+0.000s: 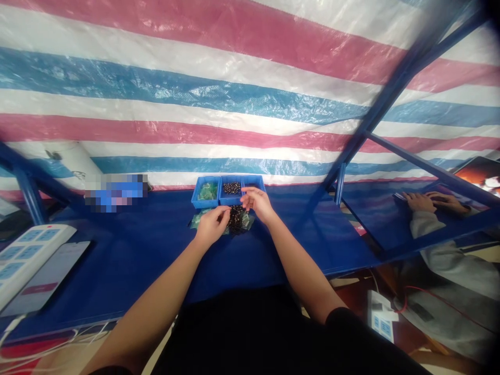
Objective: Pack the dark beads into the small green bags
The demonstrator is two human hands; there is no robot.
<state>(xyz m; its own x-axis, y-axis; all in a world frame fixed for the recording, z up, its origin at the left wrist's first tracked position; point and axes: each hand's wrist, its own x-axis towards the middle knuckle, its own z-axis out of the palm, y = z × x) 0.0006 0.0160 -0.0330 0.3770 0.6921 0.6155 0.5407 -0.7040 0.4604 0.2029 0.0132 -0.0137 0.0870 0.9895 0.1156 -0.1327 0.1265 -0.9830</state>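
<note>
Three joined blue bins stand at the back of the blue table: the left bin (194,199) holds green pieces, the middle bin (232,200) small dark and brassy parts, and the right one is partly covered by my hand. In front of them lies a pile of small dark parts (237,221) with clear greenish packets (194,219) around it. My left hand (213,225) is closed in a pinch at the pile's left side; what it grips is too small to make out. Above the pile's right side, my right hand (258,204) has its fingers apart.
A white power strip (33,255) and a phone (49,281) lie at the left, with white cables. Blue metal frame bars (361,130) rise at the right. Beyond them another person's hands (420,202) and grey sleeve rest at a neighbouring table. Striped sheeting (219,99) hangs behind.
</note>
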